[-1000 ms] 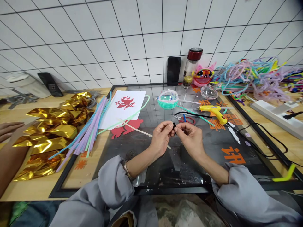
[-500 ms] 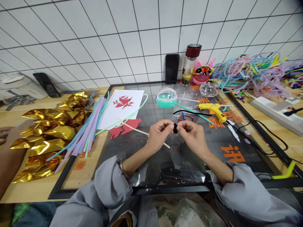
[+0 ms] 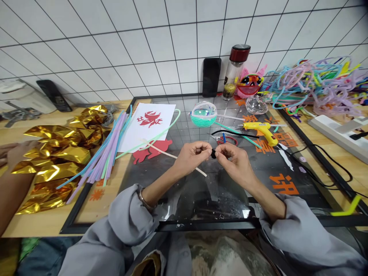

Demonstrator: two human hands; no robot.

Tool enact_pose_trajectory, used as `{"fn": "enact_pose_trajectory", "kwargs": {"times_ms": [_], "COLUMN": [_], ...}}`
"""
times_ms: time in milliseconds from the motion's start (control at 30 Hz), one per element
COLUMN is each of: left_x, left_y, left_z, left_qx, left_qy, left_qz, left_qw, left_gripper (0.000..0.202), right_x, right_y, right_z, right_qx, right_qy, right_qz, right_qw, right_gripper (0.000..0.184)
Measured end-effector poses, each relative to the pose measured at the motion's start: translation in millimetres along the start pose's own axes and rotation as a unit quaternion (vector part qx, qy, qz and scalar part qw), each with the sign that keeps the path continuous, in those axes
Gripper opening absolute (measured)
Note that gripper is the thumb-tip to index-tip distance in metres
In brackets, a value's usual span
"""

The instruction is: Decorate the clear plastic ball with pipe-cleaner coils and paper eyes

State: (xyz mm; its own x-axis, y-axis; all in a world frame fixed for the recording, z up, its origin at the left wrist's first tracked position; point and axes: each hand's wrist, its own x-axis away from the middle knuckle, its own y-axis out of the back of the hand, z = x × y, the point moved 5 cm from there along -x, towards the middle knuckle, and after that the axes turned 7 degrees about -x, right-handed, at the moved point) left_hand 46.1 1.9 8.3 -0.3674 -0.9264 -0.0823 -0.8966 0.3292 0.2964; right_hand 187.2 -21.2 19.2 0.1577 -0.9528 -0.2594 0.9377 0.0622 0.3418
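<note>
My left hand (image 3: 192, 156) and my right hand (image 3: 233, 160) meet above the glass mat (image 3: 201, 191), fingertips pinched together on a small black fuzzy piece (image 3: 213, 154) held between them. Both hands are closed around it, a little above the mat. Just beyond them lie a black pipe cleaner (image 3: 234, 133), red-handled scissors (image 3: 225, 140) and a yellow glue gun (image 3: 262, 130). A clear ball wrapped in teal pipe cleaner (image 3: 203, 115) sits farther back.
Gold foil sheets (image 3: 57, 157) and a bundle of pastel pipe cleaners (image 3: 106, 151) lie at left, where another person's hand (image 3: 14, 153) rests. White paper with a red cut-out (image 3: 148, 126), a phone (image 3: 211, 82), a jar (image 3: 234, 71), a pipe-cleaner heap (image 3: 316, 86) and a power strip (image 3: 336, 134) stand around.
My hands have kept pinching and working the small black piece, shifting slightly. The view tilted a little. The other person's hand at left drew back toward the foil.
</note>
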Motion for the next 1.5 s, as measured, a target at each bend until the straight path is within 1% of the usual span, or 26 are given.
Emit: {"fn": "enact_pose_trajectory", "kwargs": {"times_ms": [167,267,367,433,633,733,867,1100,1200,1300,1400,1500], "left_x": [1.0,1.7,2.0,2.1,2.7,3.3,3.7,3.5,3.3,3.0,3.2,4.1], "left_y": [2.0,4.9,7.1,7.6,6.2,4.5,2.9,2.2,2.0,1.4,-0.3,-4.8], "left_z": [-2.9,-7.7,-12.4,-14.6,-16.4,-15.4,-14.7,-11.9,-10.6,-10.2,-8.1,-1.0], "left_qx": [-0.03,-0.083,-0.151,-0.179,-0.194,-0.218,-0.244,-0.239,-0.24,-0.215,-0.162,-0.075], "left_qy": [-0.024,-0.06,-0.095,-0.113,-0.147,-0.159,-0.169,-0.164,-0.159,-0.142,-0.096,-0.012], "left_qz": [0.016,0.015,0.019,0.027,0.042,0.047,0.055,0.068,0.064,0.063,0.07,0.092], "left_qw": [0.999,0.995,0.984,0.977,0.969,0.962,0.953,0.954,0.955,0.964,0.98,0.993], "left_gripper": [0.019,0.019,0.019,0.02,0.021,0.022,0.023,0.021,0.018,0.016,0.015,0.017], "right_x": [-0.1,-0.5,-0.9,-0.8,0.7,1.1,1.0,2.3,2.9,2.5,1.1,-0.8], "right_y": [0.1,0.0,-0.2,-0.4,-2.5,-2.9,-3.6,-5.1,-6.4,-5.6,-2.4,0.8], "right_z": [-5.3,-6.6,-6.3,-5.3,-4.8,-5.3,-3.7,-0.7,-1.6,-1.3,-2.3,-8.4], "right_qx": [-0.013,-0.004,0.021,0.035,0.052,0.069,0.088,0.15,0.169,0.167,0.141,0.064], "right_qy": [-0.027,-0.031,-0.026,-0.019,-0.026,-0.03,-0.013,0.052,0.064,0.065,0.048,-0.002], "right_qz": [0.027,0.042,0.05,0.053,0.08,0.087,0.088,0.096,0.117,0.125,0.112,0.092], "right_qw": [0.999,0.999,0.998,0.998,0.995,0.993,0.992,0.983,0.977,0.976,0.983,0.994], "right_gripper": [0.011,0.011,0.012,0.013,0.014,0.013,0.012,0.016,0.017,0.017,0.014,0.011]}}
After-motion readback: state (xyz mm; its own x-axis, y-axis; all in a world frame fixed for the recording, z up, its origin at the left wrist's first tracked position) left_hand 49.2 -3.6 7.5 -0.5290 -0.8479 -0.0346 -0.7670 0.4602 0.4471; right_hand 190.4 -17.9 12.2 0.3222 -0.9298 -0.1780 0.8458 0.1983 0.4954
